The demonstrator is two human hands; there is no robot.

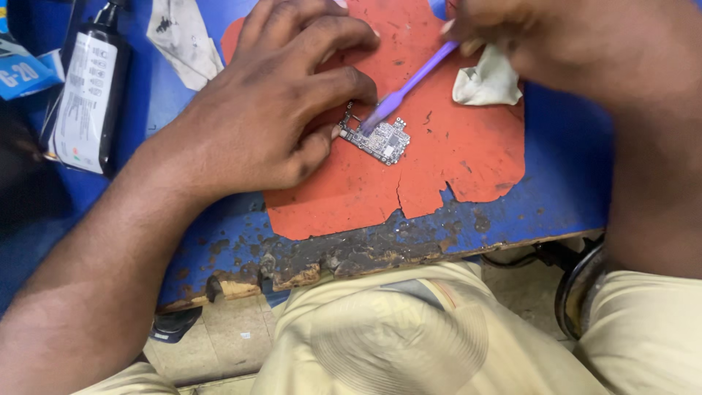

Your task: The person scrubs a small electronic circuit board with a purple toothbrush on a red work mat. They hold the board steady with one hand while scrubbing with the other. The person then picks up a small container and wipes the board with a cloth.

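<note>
A small circuit board (385, 141) lies on an orange mat (439, 161). My left hand (278, 102) rests on the mat and pins the board's left end with its fingertips. My right hand (541, 36) grips a purple brush (406, 88) by its handle. The brush head touches the top of the board. A crumpled white cloth (486, 80) sits under my right hand on the mat.
The blue table (563, 183) has a worn, chipped front edge (351, 260). A dark bottle with a white label (88, 88) lies at the left. A stained white rag (183, 40) lies at the back. My lap is below the edge.
</note>
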